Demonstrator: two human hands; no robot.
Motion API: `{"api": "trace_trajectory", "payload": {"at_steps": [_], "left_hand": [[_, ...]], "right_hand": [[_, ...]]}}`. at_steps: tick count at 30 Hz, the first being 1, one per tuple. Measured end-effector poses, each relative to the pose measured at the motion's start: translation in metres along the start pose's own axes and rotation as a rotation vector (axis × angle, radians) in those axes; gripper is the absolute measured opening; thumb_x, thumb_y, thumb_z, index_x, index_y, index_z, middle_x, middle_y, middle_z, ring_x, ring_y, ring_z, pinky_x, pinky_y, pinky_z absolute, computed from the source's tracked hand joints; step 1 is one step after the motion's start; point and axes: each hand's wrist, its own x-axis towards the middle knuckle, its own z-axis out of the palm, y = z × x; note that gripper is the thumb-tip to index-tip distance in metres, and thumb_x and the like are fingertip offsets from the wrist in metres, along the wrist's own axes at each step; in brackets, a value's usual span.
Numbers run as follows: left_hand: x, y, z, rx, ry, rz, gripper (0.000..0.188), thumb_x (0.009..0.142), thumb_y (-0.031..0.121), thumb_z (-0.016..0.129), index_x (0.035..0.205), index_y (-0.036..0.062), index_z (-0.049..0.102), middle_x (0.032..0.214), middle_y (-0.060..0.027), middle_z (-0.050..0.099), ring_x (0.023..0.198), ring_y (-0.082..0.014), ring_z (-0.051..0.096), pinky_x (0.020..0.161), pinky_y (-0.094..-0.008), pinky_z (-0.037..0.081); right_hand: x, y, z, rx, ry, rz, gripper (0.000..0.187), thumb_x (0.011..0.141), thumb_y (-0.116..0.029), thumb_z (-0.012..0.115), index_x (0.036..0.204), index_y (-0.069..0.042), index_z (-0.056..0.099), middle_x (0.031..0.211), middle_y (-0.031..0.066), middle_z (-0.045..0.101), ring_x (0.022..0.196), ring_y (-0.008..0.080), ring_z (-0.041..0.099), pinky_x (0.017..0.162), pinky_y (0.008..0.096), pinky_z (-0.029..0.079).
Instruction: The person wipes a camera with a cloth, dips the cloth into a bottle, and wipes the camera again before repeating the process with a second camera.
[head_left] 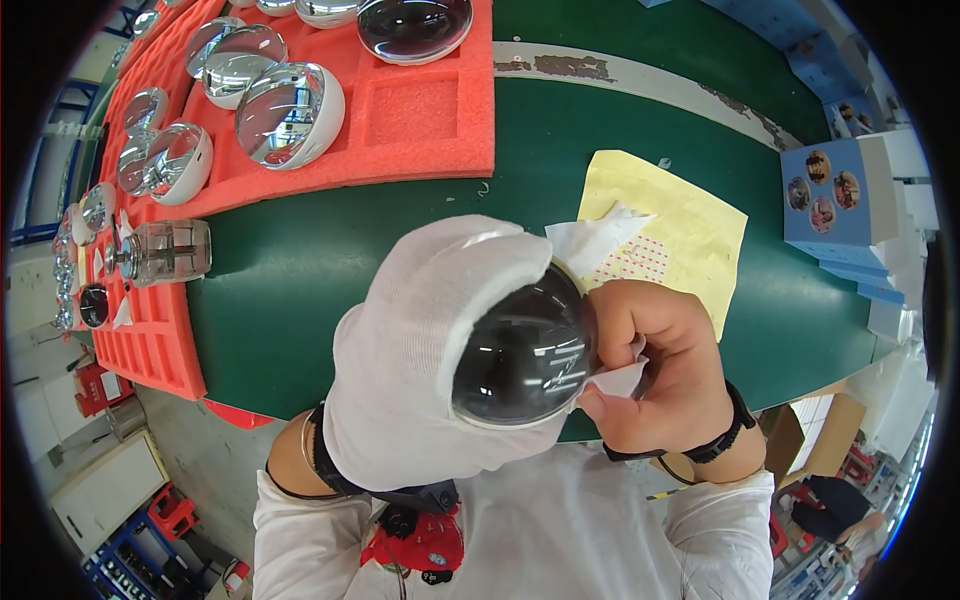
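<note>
My left hand [405, 340], in a white knitted glove, is wrapped round a dark glossy dome [525, 350] with a pale rim. Bare and closed, my right hand [665, 365] pinches a small white wipe [618, 380] against the dome's right edge. Part of the wipe is hidden under my fingers. Beyond my right hand, a yellow sheet [700, 225] with rows of small red dots lies on the green table [290, 270]. Another crumpled white wipe [605, 235] rests on its left side.
At the upper left, red foam trays [415, 110] hold several clear and dark domes with white bases [290, 115]. A glass jar [172, 252] stands at the tray's edge. Blue boxes [835, 190] line the right side. Behind at lower right, a person [840, 515] is near an open carton [815, 430].
</note>
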Motion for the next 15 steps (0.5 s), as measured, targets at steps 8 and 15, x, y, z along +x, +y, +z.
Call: {"api": "trace_trajectory", "payload": {"at_steps": [8,15], "left_hand": [[0.0005,-0.0017,0.0011,0.06,0.022,0.03,0.08,0.051,0.014,0.088,0.118,0.0025,0.045,0.118,-0.0193,0.05,0.099,-0.0248,0.057,0.081,-0.032,0.049],[0.0008,-0.0043,0.0068,-0.015,0.05,0.045,0.08,0.052,0.013,0.087,0.119,0.0028,0.044,0.118,-0.0193,0.05,0.098,-0.0248,0.057,0.08,-0.0322,0.049]], "right_hand": [[0.0048,0.0014,-0.0002,0.055,-0.019,0.012,0.022,0.063,0.001,0.061,0.061,-0.006,0.041,0.061,-0.002,0.039,0.057,0.0089,0.032,0.051,0.0239,0.023],[0.0033,0.0017,-0.0027,0.089,0.004,-0.006,0.023,0.065,-0.002,0.064,0.06,-0.006,0.042,0.06,-0.0019,0.041,0.056,0.0081,0.032,0.051,0.0238,0.023]]}}
